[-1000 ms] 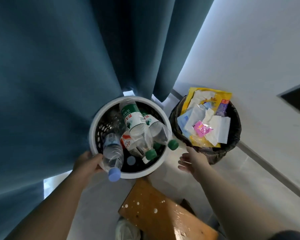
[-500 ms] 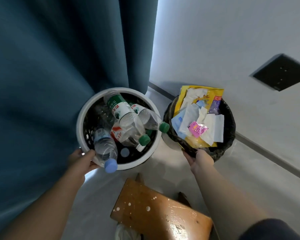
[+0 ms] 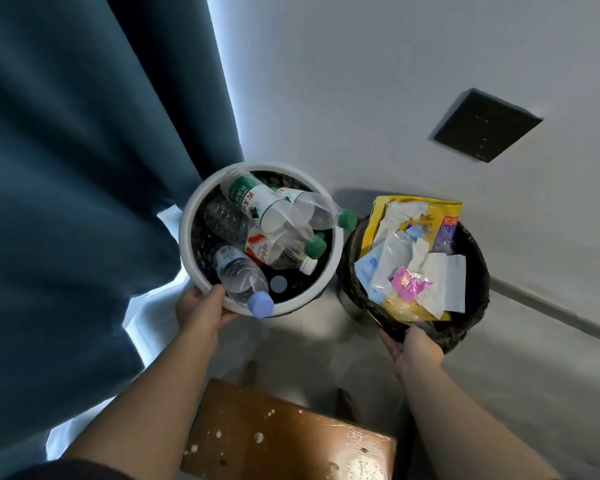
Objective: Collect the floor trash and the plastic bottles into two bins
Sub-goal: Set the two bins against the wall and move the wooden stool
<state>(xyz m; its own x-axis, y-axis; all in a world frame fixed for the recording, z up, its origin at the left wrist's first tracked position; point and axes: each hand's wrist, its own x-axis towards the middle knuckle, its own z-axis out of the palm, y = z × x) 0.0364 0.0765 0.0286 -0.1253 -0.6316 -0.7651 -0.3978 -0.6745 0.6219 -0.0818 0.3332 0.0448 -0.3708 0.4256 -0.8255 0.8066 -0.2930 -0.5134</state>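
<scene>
A white-rimmed bin holds several clear plastic bottles, some with green caps and one with a blue cap hanging over the near rim. My left hand grips that near rim, thumb over the edge. To its right stands a black bin piled with wrappers and paper trash, including a yellow bag and a pink packet. My right hand holds the black bin's near rim, fingers curled under its edge.
A dark teal curtain hangs at the left, touching the white bin. A white wall with a black socket plate rises behind. A paint-spattered wooden stool stands just below the bins on the grey floor.
My right hand, free a second ago, reached the black bin's rim and holds it. My left hand kept its grip on the white bin. The view swung right, away from the curtain.
</scene>
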